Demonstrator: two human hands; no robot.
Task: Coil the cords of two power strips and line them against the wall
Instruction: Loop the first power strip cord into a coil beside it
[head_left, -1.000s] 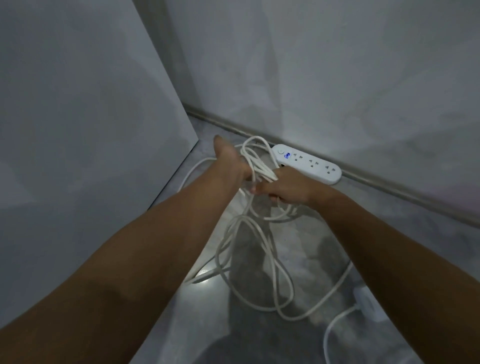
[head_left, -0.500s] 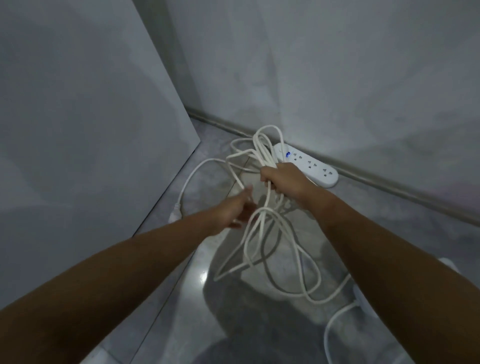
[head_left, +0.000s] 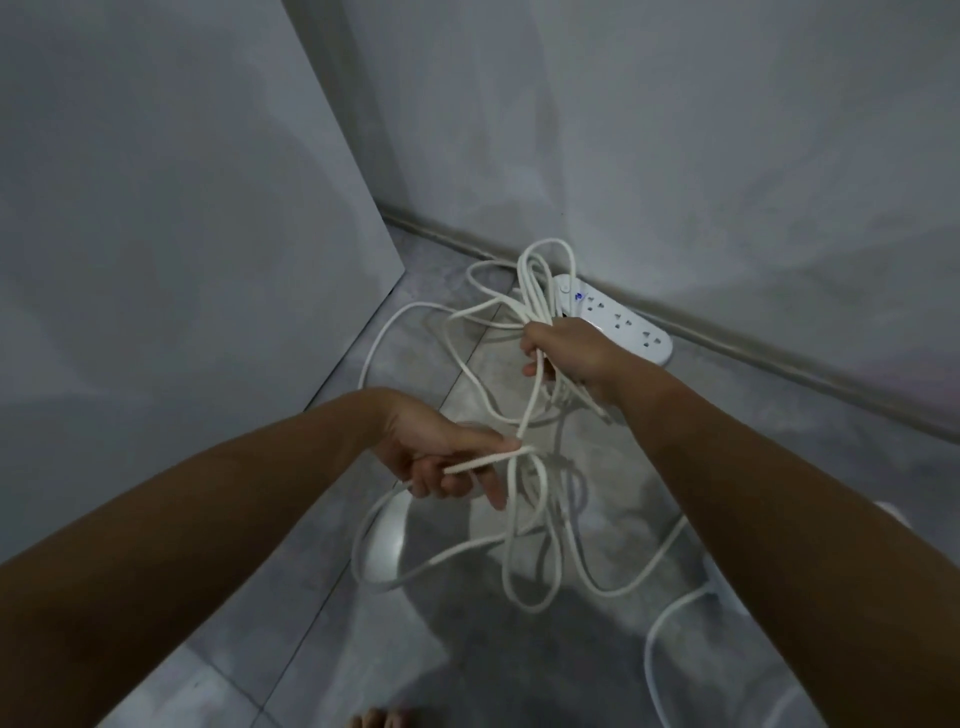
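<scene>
Left hand (head_left: 441, 460) dropped back, clenched on slack cord (head_left: 540, 571); right hand (head_left: 569, 356) grips gathered loops. Mid-coiling first strip (head_left: 618, 325); next, feed another loop across.

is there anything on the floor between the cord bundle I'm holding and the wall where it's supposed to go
Only the power strip itself, lying along the wall just behind your right hand and the cord. Nothing else visible blocks that stretch.

floor (head_left: 332, 613): grey tiles, glossy, grout lines visible
panel (head_left: 182, 208): flat grey, left side, bottom edge on floor
toes (head_left: 382, 719): bare, bottom edge of view, on tile
</scene>
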